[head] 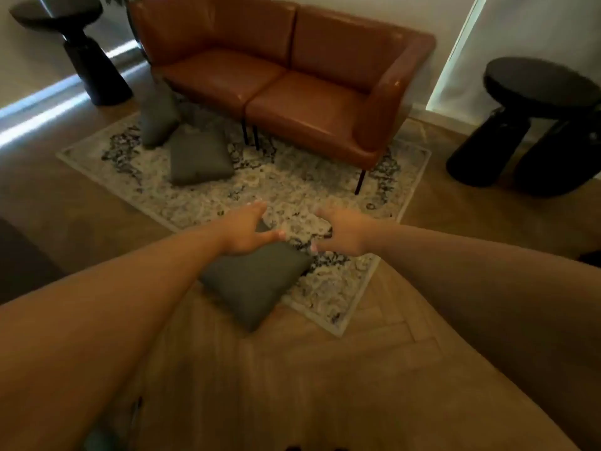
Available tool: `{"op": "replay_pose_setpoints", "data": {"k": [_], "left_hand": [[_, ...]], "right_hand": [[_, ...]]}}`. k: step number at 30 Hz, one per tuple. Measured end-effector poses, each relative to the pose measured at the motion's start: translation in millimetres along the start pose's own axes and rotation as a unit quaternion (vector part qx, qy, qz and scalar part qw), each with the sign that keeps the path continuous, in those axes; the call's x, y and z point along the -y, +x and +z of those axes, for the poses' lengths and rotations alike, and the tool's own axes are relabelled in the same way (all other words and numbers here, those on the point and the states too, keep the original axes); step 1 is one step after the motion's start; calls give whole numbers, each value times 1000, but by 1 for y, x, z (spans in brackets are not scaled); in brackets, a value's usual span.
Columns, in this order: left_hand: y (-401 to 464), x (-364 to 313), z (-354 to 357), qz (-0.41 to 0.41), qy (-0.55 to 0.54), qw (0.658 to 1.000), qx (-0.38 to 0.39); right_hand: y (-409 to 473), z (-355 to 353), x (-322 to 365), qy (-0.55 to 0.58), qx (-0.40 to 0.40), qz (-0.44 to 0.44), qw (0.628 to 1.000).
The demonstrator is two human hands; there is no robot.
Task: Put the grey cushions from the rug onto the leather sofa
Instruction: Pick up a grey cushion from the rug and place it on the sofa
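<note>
Both hands reach forward with the fingers spread wide and holding nothing. Under the left hand [245, 231] lies the nearest grey cushion [257, 281], on the rug [325, 190] corner. The right hand [341, 234] is just beside its far corner. Beyond the fingers, the flat cushion [198, 157] and the leaning cushion [159, 117] wait before the leather sofa [292, 89].

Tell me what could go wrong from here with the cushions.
The nearest cushion lies half off the rug; both hands are open above it, so a one-sided hold may let it sag or slip. The far cushion leans on the sofa and may topple if knocked.
</note>
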State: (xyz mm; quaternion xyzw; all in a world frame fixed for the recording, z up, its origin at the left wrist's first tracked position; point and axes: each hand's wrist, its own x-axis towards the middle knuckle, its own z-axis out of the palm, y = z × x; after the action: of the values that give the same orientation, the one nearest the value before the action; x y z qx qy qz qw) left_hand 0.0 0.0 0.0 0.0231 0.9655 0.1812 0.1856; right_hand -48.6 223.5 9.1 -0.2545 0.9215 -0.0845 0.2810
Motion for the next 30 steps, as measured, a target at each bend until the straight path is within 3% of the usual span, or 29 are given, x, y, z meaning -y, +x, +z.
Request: {"op": "replay_pose_setpoints", "data": {"k": [10, 20, 30], "left_hand": [[82, 66, 29, -11, -3, 997, 73], [232, 133, 9, -38, -15, 991, 125], [392, 204, -2, -1, 18, 983, 182]], "right_hand": [[92, 33, -23, 18, 47, 19, 999], [251, 1, -60, 43, 119, 42, 991], [396, 2, -94, 118, 165, 96, 974]]}}
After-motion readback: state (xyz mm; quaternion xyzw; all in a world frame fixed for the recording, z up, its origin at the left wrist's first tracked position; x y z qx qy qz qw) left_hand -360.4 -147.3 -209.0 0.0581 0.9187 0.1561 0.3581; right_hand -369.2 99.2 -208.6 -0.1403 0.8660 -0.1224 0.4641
